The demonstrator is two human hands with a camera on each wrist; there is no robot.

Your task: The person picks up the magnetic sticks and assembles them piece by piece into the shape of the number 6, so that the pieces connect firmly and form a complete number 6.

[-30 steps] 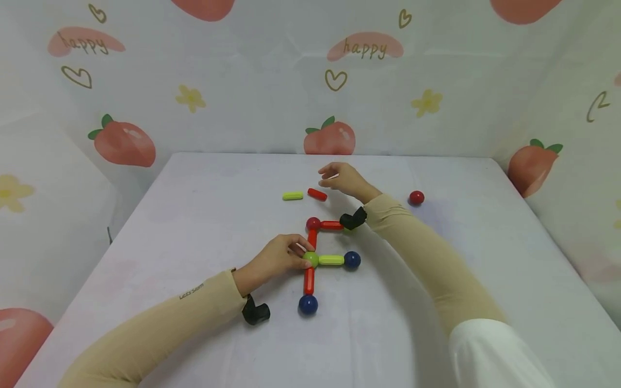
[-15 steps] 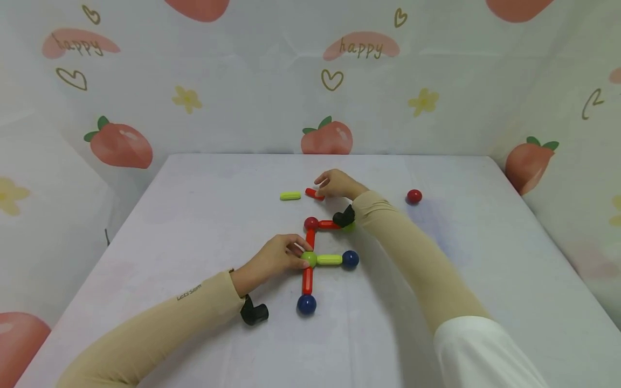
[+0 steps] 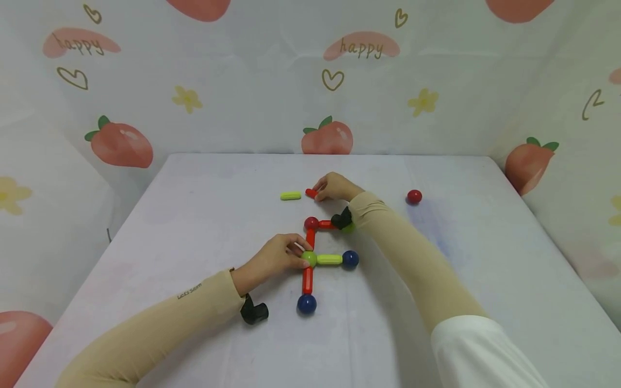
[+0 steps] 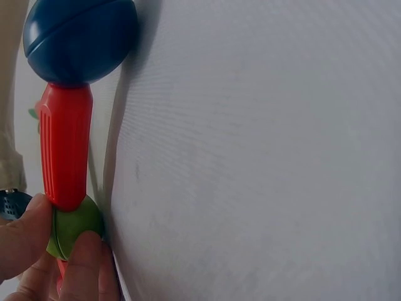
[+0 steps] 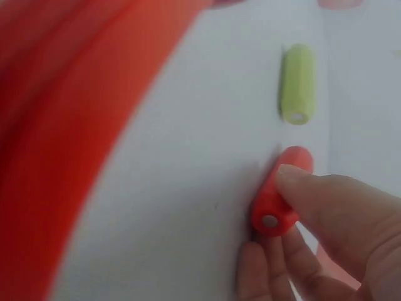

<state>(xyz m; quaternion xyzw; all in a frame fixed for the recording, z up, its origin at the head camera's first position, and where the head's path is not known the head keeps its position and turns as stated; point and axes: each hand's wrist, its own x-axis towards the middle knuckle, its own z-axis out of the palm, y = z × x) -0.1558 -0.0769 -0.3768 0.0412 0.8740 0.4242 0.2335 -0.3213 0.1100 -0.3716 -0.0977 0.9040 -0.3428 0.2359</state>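
My left hand (image 3: 278, 256) pinches the green ball (image 3: 309, 259) at the middle of a joined figure of magnetic rods and balls. From that ball a red rod (image 3: 308, 281) runs toward me to a blue ball (image 3: 306, 304), and a yellow-green rod (image 3: 330, 260) runs right to another blue ball (image 3: 350, 259). A further red rod leads away to a red ball (image 3: 311, 223). At the back, my right hand (image 3: 337, 187) pinches a loose red magnetic rod (image 5: 276, 194) between thumb and fingers; a metal tip shows at its end.
A loose yellow-green rod (image 3: 290, 196) lies left of the right hand. A single red ball (image 3: 414, 196) sits at the back right. Under the right wrist's black camera (image 3: 342, 219), a green ball (image 3: 348, 227) is partly hidden. A patterned cloth (image 3: 242, 81) hangs behind the table.
My right hand has come down and slightly left onto the loose red rod and now pinches it. My left hand stays on the green ball.
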